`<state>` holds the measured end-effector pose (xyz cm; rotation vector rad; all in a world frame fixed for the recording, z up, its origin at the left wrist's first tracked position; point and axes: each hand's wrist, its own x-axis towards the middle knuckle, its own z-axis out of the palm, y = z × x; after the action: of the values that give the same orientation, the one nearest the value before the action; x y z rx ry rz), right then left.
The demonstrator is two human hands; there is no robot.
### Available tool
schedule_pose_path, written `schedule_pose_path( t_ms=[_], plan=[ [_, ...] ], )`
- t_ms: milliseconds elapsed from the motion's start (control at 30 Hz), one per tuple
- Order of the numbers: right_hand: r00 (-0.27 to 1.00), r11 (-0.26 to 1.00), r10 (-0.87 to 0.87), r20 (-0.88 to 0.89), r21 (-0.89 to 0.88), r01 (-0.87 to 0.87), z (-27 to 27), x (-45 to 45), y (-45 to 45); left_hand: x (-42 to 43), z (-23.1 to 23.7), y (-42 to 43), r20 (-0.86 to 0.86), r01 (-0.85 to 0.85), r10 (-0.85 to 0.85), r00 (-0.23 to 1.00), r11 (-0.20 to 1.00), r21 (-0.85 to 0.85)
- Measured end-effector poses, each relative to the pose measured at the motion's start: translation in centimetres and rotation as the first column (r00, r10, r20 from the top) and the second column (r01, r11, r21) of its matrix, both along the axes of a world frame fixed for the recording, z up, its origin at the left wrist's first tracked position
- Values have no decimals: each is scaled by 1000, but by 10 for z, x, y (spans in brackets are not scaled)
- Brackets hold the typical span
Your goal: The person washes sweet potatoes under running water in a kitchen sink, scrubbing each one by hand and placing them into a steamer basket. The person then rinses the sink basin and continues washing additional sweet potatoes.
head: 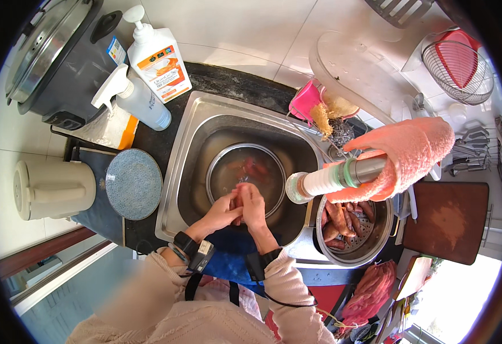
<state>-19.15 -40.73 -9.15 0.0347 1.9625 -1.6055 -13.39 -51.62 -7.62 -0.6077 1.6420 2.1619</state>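
Observation:
Both my hands meet over a round metal basin (208, 182) of cloudy water, which stands in the stainless steel sink (171, 172). Between my left hand (223, 211) and my right hand (253, 208) is a reddish sweet potato (236, 206), mostly covered by the fingers of both. More reddish sweet potatoes (253, 167) lie under the water, blurred by it. To the right of the sink, a steel steamer pot (382, 241) with a perforated insert holds several sweet potatoes (339, 217).
A faucet (328, 178) draped with a pink towel (414, 159) reaches over the sink's right side. Left of the sink are a blue speckled plate (134, 184), a spray bottle (145, 103), a pump bottle (160, 60) and a beige kettle (57, 189). A brown cutting board (446, 221) is at right.

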Motion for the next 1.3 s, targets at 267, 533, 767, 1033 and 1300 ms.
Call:
schedule_pose_path(
  t_ms=[267, 533, 767, 1033, 1300],
  plan=[
    [838, 936, 148, -524, 347, 52, -52, -55, 7, -6, 0, -14, 247, -308, 265, 932, 938, 157],
    [947, 827, 295, -128, 530, -186, -97, -21, -2, -3, -38, -25, 289, -515, 464, 838, 847, 133],
    [819, 950, -49, 571, -227, 215, -69, -21, 6, 0, -31, -19, 407, -621, 528, 745, 773, 134],
    [963, 955, 260, 77, -168, -244, 13, -2, 26, -9, 1, -17, 119, -392, 376, 919, 838, 378],
    [991, 996, -91, -101, 2, 91, -49, -34, 43, -4, 7, -19, 79, -488, 481, 873, 861, 142]
  ],
)
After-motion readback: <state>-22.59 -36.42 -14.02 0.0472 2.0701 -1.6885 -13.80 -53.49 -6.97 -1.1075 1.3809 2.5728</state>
